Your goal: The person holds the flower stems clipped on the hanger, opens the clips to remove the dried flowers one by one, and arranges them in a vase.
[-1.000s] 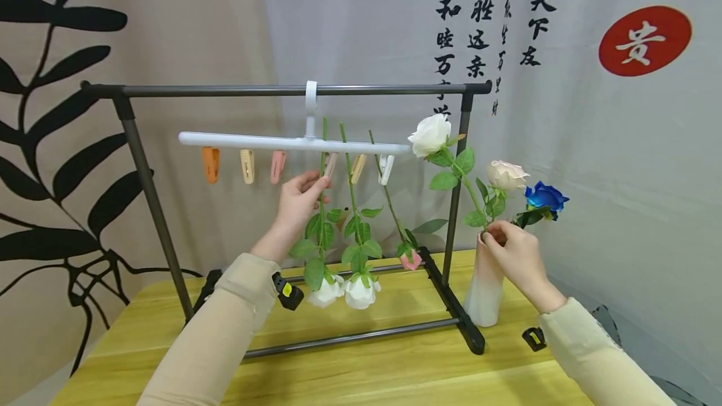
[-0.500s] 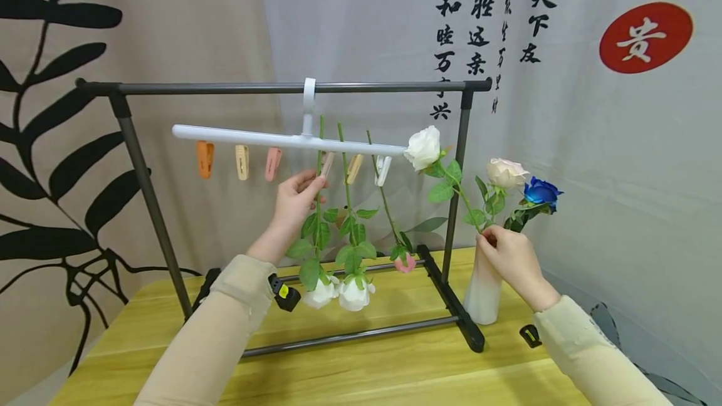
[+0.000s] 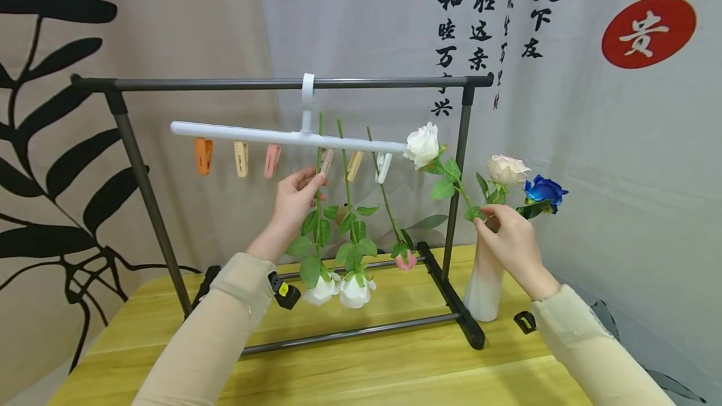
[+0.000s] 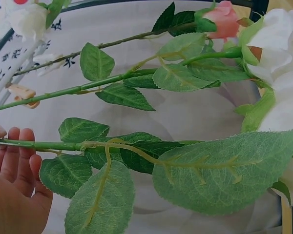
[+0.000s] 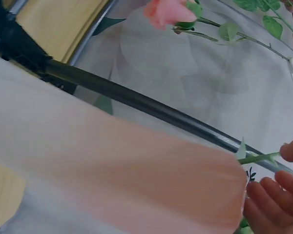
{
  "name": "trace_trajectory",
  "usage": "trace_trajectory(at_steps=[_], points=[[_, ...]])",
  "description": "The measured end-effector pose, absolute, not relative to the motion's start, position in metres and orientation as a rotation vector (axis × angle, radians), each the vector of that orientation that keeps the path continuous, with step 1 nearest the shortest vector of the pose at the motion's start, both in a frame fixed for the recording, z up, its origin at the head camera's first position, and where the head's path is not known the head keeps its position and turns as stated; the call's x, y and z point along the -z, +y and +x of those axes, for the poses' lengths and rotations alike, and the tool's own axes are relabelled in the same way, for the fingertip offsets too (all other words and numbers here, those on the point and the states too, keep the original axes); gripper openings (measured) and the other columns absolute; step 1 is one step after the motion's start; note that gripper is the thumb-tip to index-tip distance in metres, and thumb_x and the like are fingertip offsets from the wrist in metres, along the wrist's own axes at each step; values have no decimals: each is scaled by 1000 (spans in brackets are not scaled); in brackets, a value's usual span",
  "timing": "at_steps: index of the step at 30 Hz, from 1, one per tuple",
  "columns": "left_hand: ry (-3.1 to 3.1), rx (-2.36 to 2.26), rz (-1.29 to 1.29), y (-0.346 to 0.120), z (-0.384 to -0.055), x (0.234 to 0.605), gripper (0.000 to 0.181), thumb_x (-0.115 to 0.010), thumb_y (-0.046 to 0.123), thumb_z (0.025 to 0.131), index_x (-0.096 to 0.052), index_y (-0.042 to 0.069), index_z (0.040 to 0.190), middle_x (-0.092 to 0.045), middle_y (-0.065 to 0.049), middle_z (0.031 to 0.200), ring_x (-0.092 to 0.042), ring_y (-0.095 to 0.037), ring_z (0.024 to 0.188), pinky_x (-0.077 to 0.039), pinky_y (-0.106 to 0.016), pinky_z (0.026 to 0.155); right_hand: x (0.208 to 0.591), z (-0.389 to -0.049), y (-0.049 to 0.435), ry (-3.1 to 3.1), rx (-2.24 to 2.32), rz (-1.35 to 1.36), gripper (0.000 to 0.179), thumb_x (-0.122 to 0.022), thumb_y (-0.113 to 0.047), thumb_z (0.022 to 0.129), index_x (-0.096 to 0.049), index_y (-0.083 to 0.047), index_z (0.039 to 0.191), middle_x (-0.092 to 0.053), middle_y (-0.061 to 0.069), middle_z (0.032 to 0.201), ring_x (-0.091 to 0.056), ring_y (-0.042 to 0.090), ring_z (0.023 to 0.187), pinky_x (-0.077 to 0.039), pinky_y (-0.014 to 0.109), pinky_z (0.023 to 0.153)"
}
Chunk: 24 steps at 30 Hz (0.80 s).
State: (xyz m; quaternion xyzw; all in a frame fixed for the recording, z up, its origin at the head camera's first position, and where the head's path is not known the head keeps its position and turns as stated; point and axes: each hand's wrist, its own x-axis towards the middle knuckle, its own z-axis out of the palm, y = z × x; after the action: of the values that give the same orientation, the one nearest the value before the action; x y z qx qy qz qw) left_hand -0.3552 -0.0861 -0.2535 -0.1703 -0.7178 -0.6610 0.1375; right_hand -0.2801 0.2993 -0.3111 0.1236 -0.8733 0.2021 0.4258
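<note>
My left hand pinches the stem of a white rose hanging head down, just below a pale pink clothespin on the white hanger. Beside it hang a second white rose and a pink rose, stems up near a yellow and a white clothespin. My right hand pinches the green stem of an upright, leaning white rose above the mouth of a white-and-pink vase. A cream rose and a blue rose stand behind that hand.
The hanger hooks over the top bar of a dark rack on a wooden table. Orange, cream and pink clothespins hang at its left without flowers. The leaning rose's head is close to the hanger's right end.
The leaning white rose has sunk lower and a little left. My right hand has then shifted up along its stem. The hanger has swung slightly left; my left hand keeps its hold.
</note>
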Motion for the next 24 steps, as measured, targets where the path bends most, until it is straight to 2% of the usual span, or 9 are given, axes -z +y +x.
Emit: trace_trajectory(at_steps=[6,15,18,21,24], points=[[-2068,1911,-496,-86,-354,253,45,-58,26,99,-52,-1,135,-66,-18,114,-64,-9,69,-49,-33,68,299,-291,287,-2130,-498,382,20,-72,-7,87,-68,3,104,-68,18,95,-64,33,83,-51,49,69],[-2054,1931,-489,-85,-356,255,45,-58,25,99,-52,-2,135,-68,-13,108,-64,-11,70,-49,-32,67,296,-303,285,-2075,-478,376,13,-73,-3,85,-66,1,95,-70,16,84,-65,30,71,-51,44,59],[-2047,1929,-491,-84,-356,254,45,-58,24,99,-52,-3,135,-67,-16,109,-63,-10,69,-48,-29,65,298,-304,287,-2077,-504,367,20,-73,-2,85,-62,1,102,-69,15,82,-64,29,64,-50,44,55],[-2040,1936,-499,-82,-355,254,44,-58,24,99,-52,-2,135,-66,-18,111,-63,-10,69,-48,-28,64,300,-303,292,-2094,-508,354,34,-70,1,86,-56,0,117,-69,15,80,-62,29,57,-48,44,50],[-2053,1919,-503,-82,-355,253,45,-58,24,100,-52,-2,135,-66,-19,111,-63,-8,68,-48,-28,64,302,-302,298,-2132,-471,333,42,-67,1,87,-55,-3,127,-69,15,81,-62,28,57,-47,45,50]])
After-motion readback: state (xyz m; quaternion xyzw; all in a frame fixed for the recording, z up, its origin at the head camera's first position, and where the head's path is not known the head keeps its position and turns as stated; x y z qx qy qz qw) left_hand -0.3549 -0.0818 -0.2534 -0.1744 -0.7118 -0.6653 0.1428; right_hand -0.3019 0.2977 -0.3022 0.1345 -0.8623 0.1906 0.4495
